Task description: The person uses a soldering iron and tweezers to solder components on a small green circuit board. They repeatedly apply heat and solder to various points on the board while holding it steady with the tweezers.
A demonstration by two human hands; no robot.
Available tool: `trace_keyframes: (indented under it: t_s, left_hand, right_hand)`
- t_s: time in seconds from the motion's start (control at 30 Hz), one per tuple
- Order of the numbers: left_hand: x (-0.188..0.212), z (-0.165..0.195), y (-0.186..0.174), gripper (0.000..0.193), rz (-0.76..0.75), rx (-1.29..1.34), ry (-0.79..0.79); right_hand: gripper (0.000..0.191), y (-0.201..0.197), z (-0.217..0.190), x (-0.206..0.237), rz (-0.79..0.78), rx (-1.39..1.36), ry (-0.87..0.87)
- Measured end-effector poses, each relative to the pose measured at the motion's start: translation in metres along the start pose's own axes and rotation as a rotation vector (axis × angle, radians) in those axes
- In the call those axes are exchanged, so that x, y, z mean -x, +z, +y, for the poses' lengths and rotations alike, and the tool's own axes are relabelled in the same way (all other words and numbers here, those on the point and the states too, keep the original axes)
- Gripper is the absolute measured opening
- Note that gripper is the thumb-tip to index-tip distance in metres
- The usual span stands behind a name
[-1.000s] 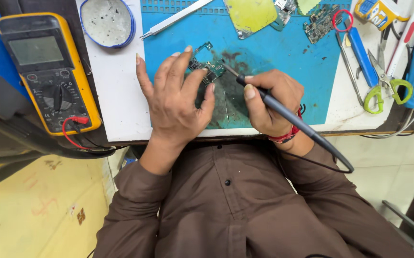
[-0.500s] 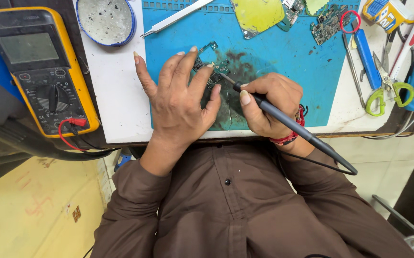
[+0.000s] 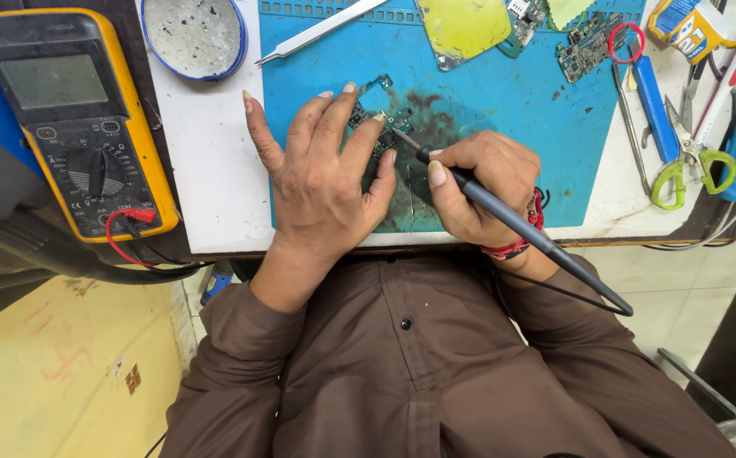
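1. Soldering looks to be the step in hand: the right hand (image 3: 478, 182), just right of the circuit board (image 3: 374, 119), has its fingers closed round a dark soldering iron (image 3: 503, 216) whose tip meets the board.
2. The left hand (image 3: 321, 178) lies flat on the board, fingers spread, pinning it to the blue mat (image 3: 503, 102).
3. The next move calls for a steady tip and a motionless board.
4. The left palm hides most of the board; the joint is too small to make out.
5. Far left of the board, the multimeter (image 3: 75, 119) is cut off at the edge.
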State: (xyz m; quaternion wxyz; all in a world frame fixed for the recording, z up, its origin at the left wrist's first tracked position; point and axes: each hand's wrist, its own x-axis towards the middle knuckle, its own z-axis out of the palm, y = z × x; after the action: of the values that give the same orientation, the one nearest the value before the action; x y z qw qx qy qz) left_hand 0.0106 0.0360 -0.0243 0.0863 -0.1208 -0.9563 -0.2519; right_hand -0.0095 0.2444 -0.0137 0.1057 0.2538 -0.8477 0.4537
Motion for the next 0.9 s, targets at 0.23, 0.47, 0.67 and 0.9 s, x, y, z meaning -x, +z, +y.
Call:
trace_keyframes:
  t_s: [0.23,0.47,0.67,0.9]
  left_hand:
    - [-0.0006,0.001,-0.0006,0.03,-0.002,0.005,-0.002]
    - [-0.0013,0.0004,-0.0006,0.03,0.0,0.005,0.002]
    - [-0.0018,0.0001,0.0001,0.03,0.002,0.008,0.001]
    - [-0.0014,0.0,0.0003,0.029,0.005,0.006,0.007]
  right_hand:
    - [0.01,0.0003,-0.0008,0.0004,0.005,0.002,0.017]
    - [0.01,0.0007,-0.0011,0.0,0.006,0.004,0.019]
    - [0.009,0.0012,0.0,-0.0004,0.02,0.001,0.008]
    - [0.01,0.0009,-0.0013,-0.0004,0.011,0.006,0.018]
